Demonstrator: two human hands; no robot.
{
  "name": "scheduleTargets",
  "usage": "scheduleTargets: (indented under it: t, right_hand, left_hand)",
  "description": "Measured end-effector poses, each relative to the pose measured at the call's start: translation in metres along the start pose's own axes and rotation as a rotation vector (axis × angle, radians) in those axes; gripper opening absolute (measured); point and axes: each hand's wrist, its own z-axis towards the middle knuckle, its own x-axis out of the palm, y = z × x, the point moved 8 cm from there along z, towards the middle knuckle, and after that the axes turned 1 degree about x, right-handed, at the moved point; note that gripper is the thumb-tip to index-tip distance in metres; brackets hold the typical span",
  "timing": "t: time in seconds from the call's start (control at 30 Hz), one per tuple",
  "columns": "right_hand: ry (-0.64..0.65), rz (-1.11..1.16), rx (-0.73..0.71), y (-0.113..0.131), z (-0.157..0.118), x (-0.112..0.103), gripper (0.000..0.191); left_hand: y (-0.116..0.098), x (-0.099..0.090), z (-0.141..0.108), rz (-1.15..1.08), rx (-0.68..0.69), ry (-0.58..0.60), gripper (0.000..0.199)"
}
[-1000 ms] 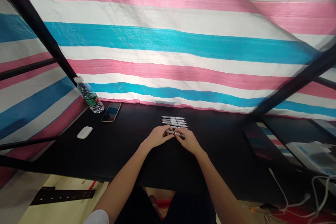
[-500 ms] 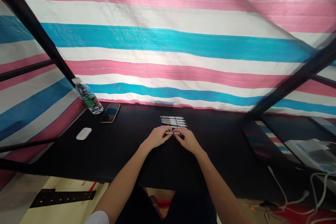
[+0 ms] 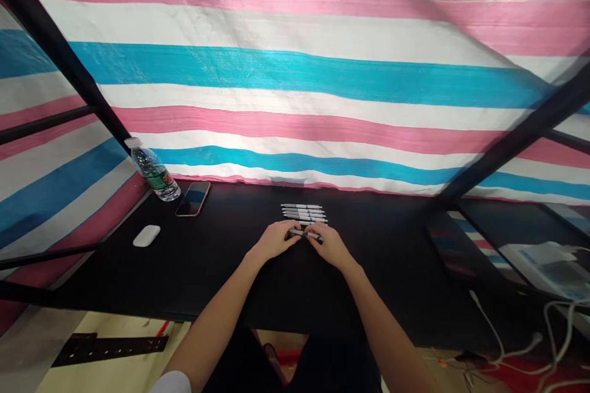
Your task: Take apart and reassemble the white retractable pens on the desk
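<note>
Several white and grey pens [image 3: 303, 212] lie stacked in parallel, pointing left to right, near the middle of the black table [image 3: 221, 276]. Just in front of them, my left hand [image 3: 278, 239] pinches a pen part [image 3: 295, 231] between thumb and fingers. Close beside it, my right hand [image 3: 328, 243] grips another pen part [image 3: 314, 236], which tilts down to the right. The inner ends of the two parts nearly meet between my hands; whether they touch is too small to tell.
A water bottle [image 3: 159, 177], a phone [image 3: 193, 199] and a white case [image 3: 146, 236] stand or lie at the left. Black frame bars [image 3: 502, 147] and striped sheeting [image 3: 295, 73] enclose the table. White cables [image 3: 555, 344] hang at the lower right.
The part in my right hand has tilted, its right end now lower and showing more. Both hands have stayed almost in place.
</note>
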Motion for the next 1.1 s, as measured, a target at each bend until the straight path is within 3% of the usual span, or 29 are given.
scheduleTargets:
  t: [0.37,0.67,0.9,1.1]
  right_hand:
    - [-0.034,-0.041,0.022,-0.006,0.0,-0.004,0.016]
    - [-0.121,-0.1,0.092,-0.021,-0.001,-0.014,0.015]
    - [-0.196,-0.101,0.171,-0.031,-0.002,-0.021,0.014]
    - [-0.177,-0.098,0.163,-0.029,-0.002,-0.017,0.014]
  left_hand:
    - [0.007,-0.004,0.001,0.084,-0.068,-0.049,0.033]
    - [0.016,-0.01,0.001,0.019,-0.077,-0.128,0.009]
    - [0.022,-0.009,0.0,0.077,-0.111,-0.141,0.007]
    - [0.025,-0.006,0.0,0.133,-0.098,-0.164,0.007]
